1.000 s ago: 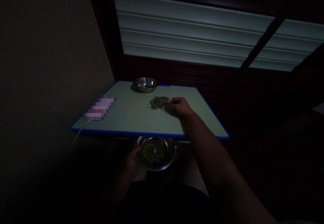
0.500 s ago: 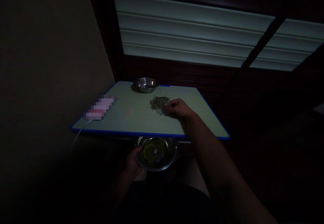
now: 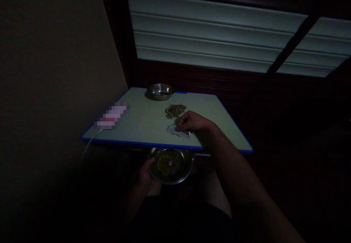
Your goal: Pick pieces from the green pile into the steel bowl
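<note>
My right hand (image 3: 192,121) is closed on a thin, see-through plastic piece (image 3: 171,129) with a curved edge, held low against the table top. A few small grains lie along its near edge. Just beyond it is a loose pile of small greenish-brown grains (image 3: 174,111). Below the table's front edge, my left hand (image 3: 146,173) grips the left rim of a shiny metal bowl (image 3: 175,182). Greenish grains cover the bowl's bottom, along with a small white and red item too blurred to name.
A second metal bowl (image 3: 161,93) stands at the back of the pale, blue-edged table (image 3: 137,129). On the left lies a pixelated pink object (image 3: 112,116) with a white cable (image 3: 89,146). A wall is at left, and a dark slatted panel rises behind.
My right hand has drawn the plastic piece back from the pile toward the front edge, bringing a few grains along. The left hand still holds the bowl. The view has shifted slightly.
</note>
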Demonstrator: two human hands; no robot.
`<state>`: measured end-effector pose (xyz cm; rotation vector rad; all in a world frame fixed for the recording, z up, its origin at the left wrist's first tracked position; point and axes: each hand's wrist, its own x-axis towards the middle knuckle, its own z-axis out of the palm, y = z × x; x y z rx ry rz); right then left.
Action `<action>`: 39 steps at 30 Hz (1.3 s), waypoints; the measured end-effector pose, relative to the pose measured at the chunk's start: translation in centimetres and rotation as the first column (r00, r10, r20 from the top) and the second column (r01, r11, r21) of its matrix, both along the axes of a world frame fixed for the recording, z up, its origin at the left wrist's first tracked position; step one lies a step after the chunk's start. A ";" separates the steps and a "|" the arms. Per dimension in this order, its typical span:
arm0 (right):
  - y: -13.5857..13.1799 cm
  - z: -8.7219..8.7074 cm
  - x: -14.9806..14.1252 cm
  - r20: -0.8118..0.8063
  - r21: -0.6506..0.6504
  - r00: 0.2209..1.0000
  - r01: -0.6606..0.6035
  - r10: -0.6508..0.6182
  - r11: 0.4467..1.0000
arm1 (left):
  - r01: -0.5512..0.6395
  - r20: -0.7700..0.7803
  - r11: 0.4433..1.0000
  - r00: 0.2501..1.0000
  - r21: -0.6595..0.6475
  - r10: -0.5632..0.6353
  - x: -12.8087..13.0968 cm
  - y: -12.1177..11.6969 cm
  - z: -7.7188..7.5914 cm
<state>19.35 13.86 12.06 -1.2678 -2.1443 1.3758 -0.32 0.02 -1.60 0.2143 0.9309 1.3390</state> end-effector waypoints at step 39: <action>4.1 -2.1 1.9 -0.406 0.233 0.756 0.629 -0.513 0.742 | -0.025 0.011 1.000 1.000 -0.008 0.025 0.1 -0.1 0.2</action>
